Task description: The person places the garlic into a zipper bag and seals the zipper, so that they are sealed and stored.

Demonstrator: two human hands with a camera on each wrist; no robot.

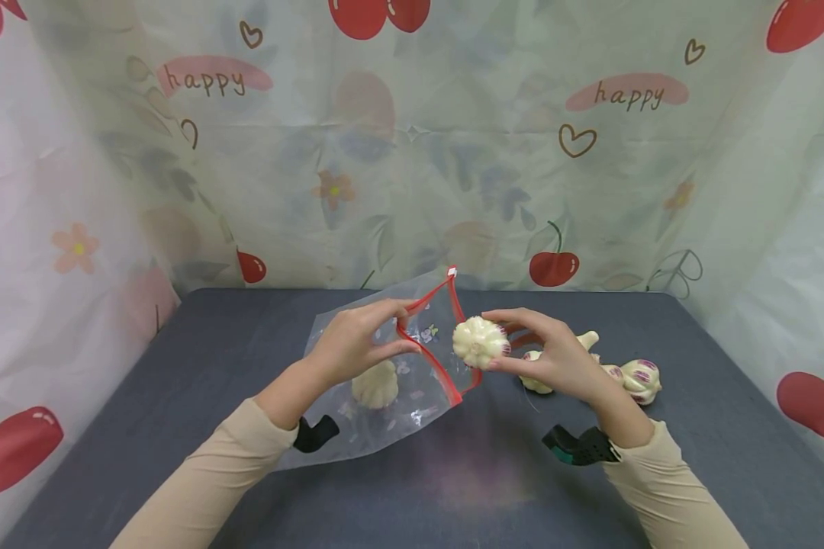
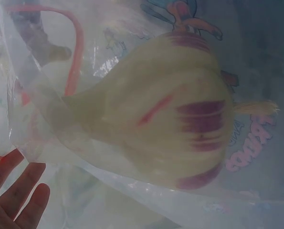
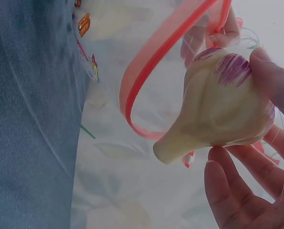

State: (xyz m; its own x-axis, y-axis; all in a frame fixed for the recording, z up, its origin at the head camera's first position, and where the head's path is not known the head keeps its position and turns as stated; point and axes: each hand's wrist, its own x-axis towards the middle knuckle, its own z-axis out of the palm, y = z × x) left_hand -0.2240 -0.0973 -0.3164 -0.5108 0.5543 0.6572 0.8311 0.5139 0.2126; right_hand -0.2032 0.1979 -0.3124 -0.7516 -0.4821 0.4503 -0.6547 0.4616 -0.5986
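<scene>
Cream-white with purple streaks on the held garlic bulb (image 1: 479, 342); likewise on the bagged bulb (image 2: 201, 117) and the loose bulbs (image 1: 640, 381). Transparent across the bag (image 1: 419, 393), edged bright red at the zip rim (image 1: 445, 378) (with pink lettering (image 2: 259, 149) and multicoloured prints (image 2: 184, 9)). Dark blue-grey over the counter (image 1: 384, 499). Plain beige on the sleeves (image 1: 220, 457). Pale on the backdrop (image 1: 467, 99), patterned with red cherries (image 1: 554, 269), orange flowers (image 1: 334, 190), brown hearts (image 1: 577, 142) and brown "happy" (image 1: 628, 96) on pink.
</scene>
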